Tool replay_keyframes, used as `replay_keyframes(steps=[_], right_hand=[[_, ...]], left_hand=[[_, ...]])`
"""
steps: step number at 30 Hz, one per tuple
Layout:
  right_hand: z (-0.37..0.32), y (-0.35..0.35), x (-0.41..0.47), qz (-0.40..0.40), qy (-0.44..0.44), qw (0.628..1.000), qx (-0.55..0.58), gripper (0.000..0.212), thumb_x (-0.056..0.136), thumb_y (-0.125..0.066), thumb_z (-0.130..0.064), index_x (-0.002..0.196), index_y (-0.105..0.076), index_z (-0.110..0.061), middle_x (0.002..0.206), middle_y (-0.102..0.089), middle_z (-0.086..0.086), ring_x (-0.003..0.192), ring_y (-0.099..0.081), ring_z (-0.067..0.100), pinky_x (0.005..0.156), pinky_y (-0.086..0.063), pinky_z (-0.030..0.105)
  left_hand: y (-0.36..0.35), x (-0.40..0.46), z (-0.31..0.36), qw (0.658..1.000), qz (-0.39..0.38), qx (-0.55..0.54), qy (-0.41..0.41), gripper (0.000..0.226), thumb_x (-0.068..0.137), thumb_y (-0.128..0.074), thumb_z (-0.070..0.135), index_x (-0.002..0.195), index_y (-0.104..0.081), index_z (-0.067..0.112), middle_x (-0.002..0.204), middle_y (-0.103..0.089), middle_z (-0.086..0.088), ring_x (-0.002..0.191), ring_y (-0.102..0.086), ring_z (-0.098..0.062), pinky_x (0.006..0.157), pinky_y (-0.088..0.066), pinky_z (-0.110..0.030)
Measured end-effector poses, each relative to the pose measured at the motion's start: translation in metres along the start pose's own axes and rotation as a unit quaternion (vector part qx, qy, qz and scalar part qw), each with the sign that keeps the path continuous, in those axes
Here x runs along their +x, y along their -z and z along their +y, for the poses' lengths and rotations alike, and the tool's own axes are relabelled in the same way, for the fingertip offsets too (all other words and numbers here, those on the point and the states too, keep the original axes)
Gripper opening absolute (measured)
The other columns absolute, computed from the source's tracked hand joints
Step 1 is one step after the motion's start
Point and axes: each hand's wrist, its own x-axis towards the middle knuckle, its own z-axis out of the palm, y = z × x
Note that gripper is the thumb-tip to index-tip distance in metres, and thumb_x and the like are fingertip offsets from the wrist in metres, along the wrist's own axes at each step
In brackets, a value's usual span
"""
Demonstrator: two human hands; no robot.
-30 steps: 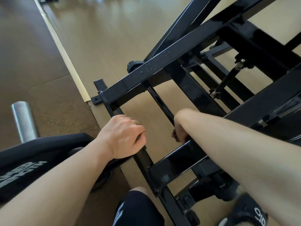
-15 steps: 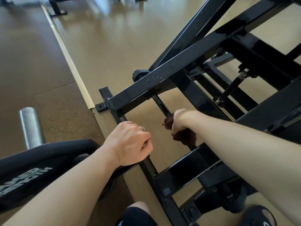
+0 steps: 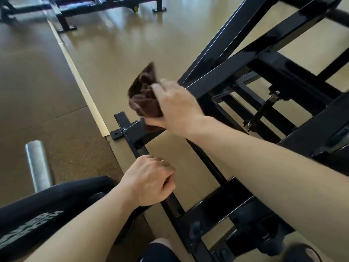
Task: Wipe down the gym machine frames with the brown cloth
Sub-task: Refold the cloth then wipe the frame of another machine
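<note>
One head-worn wide-angle view looks forward and steeply down, close over both forearms. The left hand (image 3: 149,181) sits low at centre, the right hand (image 3: 175,106) above it, black frame (image 3: 245,72) beyond the fingers to the right, floor (image 3: 113,53) stretching away ahead.

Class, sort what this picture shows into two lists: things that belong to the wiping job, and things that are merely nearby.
Part of the job:
brown cloth
right hand gripping it
left hand gripping the base bar
black machine frame

Merely nearby:
silver roller
black pad
distant equipment
</note>
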Motion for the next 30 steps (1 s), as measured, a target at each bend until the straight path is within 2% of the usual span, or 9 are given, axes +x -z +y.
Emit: replay_keyframes(steps=[3,6,11,14,17,20,24,27,30], right_hand=[[-0.008,-0.036,0.012,-0.031,0.022,0.998,-0.051,0.056,0.097,-0.046,-0.064,0.127,-0.058,-0.019,0.130,-0.060,0.002,0.126,-0.053,0.023,0.121,-0.024,0.038],[-0.012,-0.050,0.018,0.008,0.019,0.999,-0.026,0.050,0.096,-0.048,-0.062,0.115,-0.064,-0.019,0.119,-0.065,0.002,0.115,-0.059,0.025,0.113,-0.034,0.039],[0.025,-0.035,0.000,0.047,0.053,0.997,0.038,0.038,0.094,-0.064,-0.043,0.118,-0.066,-0.014,0.118,-0.067,0.004,0.113,-0.059,0.027,0.107,-0.041,0.039],[0.093,-0.005,0.000,0.108,-0.044,0.993,0.011,0.036,0.093,-0.067,-0.039,0.114,-0.069,-0.011,0.115,-0.068,0.010,0.111,-0.059,0.033,0.100,-0.045,0.041],[0.158,0.025,0.008,0.146,-0.168,0.975,0.016,0.036,0.098,-0.062,-0.041,0.114,-0.068,-0.009,0.114,-0.067,0.012,0.109,-0.060,0.032,0.100,-0.045,0.038],[0.144,0.020,0.008,0.154,-0.203,0.967,0.033,0.032,0.094,-0.067,-0.040,0.110,-0.069,-0.013,0.113,-0.068,0.008,0.109,-0.059,0.027,0.103,-0.044,0.036],[0.042,-0.022,-0.015,0.071,-0.060,0.994,0.061,0.037,0.084,-0.073,-0.035,0.113,-0.071,-0.012,0.120,-0.068,0.012,0.115,-0.057,0.033,0.110,-0.037,0.040],[-0.030,-0.055,-0.019,0.018,0.043,0.994,0.095,0.042,0.085,-0.073,-0.036,0.118,-0.069,-0.010,0.127,-0.066,0.011,0.123,-0.054,0.033,0.118,-0.026,0.040],[-0.038,-0.060,-0.013,0.004,0.107,0.991,0.080,0.041,0.090,-0.069,-0.036,0.124,-0.067,-0.014,0.132,-0.064,0.006,0.128,-0.053,0.027,0.121,-0.024,0.038]], left_hand=[[0.000,0.000,0.001,1.000,0.000,-0.001,-0.002,0.038,0.094,-0.034,0.032,0.065,-0.056,0.021,0.061,-0.054,0.005,0.061,-0.047,-0.017,0.071,-0.045,-0.032],[-0.001,0.000,-0.001,1.000,0.006,-0.002,-0.004,0.038,0.095,-0.034,0.032,0.065,-0.056,0.022,0.061,-0.053,0.006,0.061,-0.048,-0.017,0.072,-0.045,-0.032],[-0.001,-0.002,-0.001,1.000,-0.007,-0.002,-0.007,0.041,0.096,-0.031,0.034,0.072,-0.062,0.025,0.068,-0.060,0.009,0.065,-0.054,-0.013,0.075,-0.047,-0.032],[-0.002,-0.002,-0.001,1.000,-0.001,-0.008,-0.004,0.045,0.097,-0.028,0.034,0.075,-0.066,0.027,0.068,-0.061,0.011,0.064,-0.055,-0.011,0.076,-0.047,-0.030],[-0.003,-0.003,-0.001,1.000,0.008,-0.016,-0.003,0.044,0.097,-0.029,0.034,0.072,-0.065,0.026,0.066,-0.060,0.010,0.062,-0.054,-0.011,0.074,-0.048,-0.031],[-0.002,-0.002,-0.002,1.000,0.012,-0.021,-0.008,0.044,0.096,-0.030,0.034,0.072,-0.065,0.026,0.064,-0.059,0.010,0.060,-0.054,-0.011,0.073,-0.048,-0.032],[0.000,-0.001,0.000,0.999,0.014,-0.028,-0.015,0.040,0.095,-0.034,0.033,0.070,-0.064,0.024,0.064,-0.059,0.008,0.061,-0.055,-0.015,0.070,-0.049,-0.033],[0.003,-0.001,0.000,0.998,0.028,-0.056,-0.018,0.027,0.089,-0.047,0.032,0.069,-0.063,0.024,0.065,-0.062,0.008,0.061,-0.056,-0.018,0.062,-0.048,-0.029],[0.003,-0.002,-0.001,0.997,0.024,-0.072,-0.012,0.024,0.089,-0.049,0.032,0.071,-0.063,0.025,0.068,-0.063,0.010,0.063,-0.057,-0.016,0.064,-0.046,-0.027]])
